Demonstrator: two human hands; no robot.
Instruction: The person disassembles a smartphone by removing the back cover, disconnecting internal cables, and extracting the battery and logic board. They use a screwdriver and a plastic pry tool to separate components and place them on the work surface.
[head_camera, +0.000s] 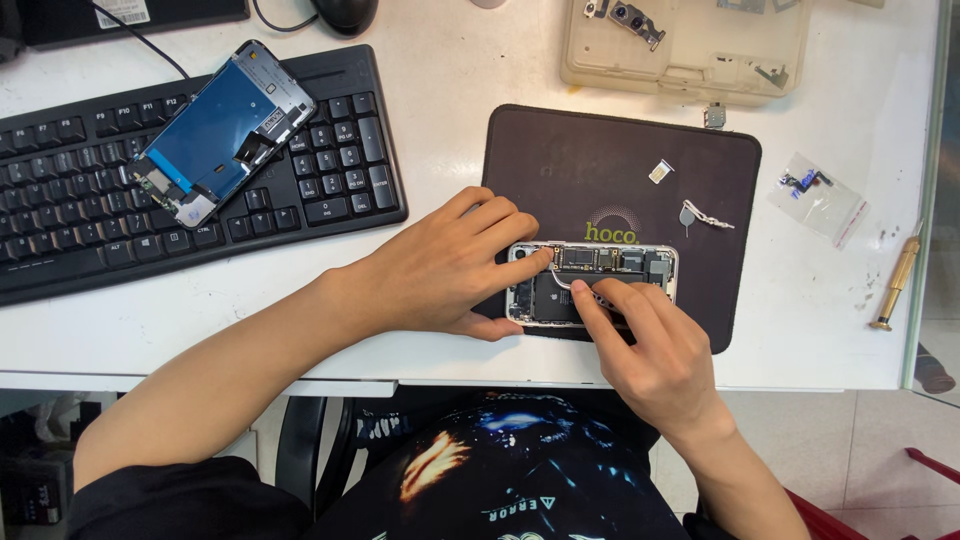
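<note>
Two bare hands on an opened phone (600, 280) at bench centre, clear parts tray (690, 45) at 1 o'clock holding small components, left hand (440, 270) steadying the phone's end, right hand (640, 345) pinching thin tweezers (572, 285) inside it, detached screen (220, 130) on keyboard (60, 230) at 10 o'clock.

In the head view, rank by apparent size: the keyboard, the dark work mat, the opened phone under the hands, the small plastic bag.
1. Keyboard, partly cut off at the frame edge.
2. Dark work mat.
3. Opened phone, partly covered by both hands.
4. Small plastic bag.
</note>
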